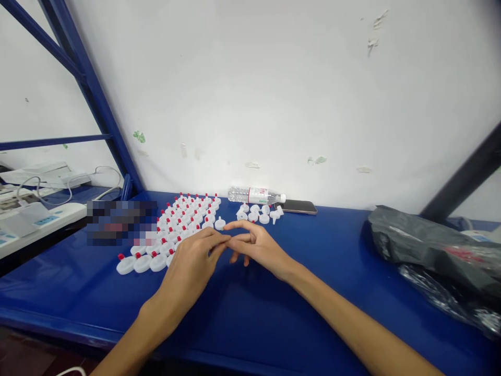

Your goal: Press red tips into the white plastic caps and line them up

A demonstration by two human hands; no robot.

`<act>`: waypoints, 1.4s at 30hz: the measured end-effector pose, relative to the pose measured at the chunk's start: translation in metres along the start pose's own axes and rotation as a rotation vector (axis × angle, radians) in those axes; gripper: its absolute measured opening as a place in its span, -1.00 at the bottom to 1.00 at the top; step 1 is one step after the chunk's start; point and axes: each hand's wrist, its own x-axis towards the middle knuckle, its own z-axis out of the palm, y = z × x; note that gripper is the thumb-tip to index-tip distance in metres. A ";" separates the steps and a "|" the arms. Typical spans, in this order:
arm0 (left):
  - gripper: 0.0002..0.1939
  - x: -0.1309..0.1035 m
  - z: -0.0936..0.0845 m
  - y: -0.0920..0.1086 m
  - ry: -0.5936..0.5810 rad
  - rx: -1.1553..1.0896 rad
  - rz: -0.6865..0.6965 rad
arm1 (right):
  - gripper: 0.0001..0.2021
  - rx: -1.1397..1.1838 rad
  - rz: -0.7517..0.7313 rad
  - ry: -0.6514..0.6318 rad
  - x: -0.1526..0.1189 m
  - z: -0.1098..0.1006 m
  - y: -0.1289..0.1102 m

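Observation:
My left hand [194, 261] and my right hand [261, 247] meet above the middle of the blue table, fingertips touching. Thumb and fingers of the left are pinched together. The right hand's thumb presses in at the same spot, its index finger arched above. Whatever lies between the fingertips is too small or hidden to make out. Just behind them stands a white spout cap [219, 224] with no red tip showing. To the left, rows of white caps with red tips [158, 262] stand upright, partly covered by my left hand. A loose pile of white caps [264, 218] lies farther back.
A clear plastic bottle [256, 195] lies on its side against the wall, beside a dark phone [299, 207]. Grey plastic bags [430, 248] cover the right end of the blue table [313, 292]. At the far left is a white power strip [50, 222] with cables.

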 end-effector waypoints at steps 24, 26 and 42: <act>-0.68 -0.004 -0.072 -0.014 0.211 -0.154 -0.136 | -0.90 -0.914 -0.245 0.298 0.028 0.017 -0.008; -0.70 -0.002 -0.066 -0.011 0.142 -0.191 -0.123 | -0.88 -0.684 -0.253 0.257 0.015 0.015 -0.009; -0.75 0.003 -0.039 0.014 -0.088 -0.454 -0.188 | -0.51 0.013 -0.045 -0.075 0.001 0.014 -0.014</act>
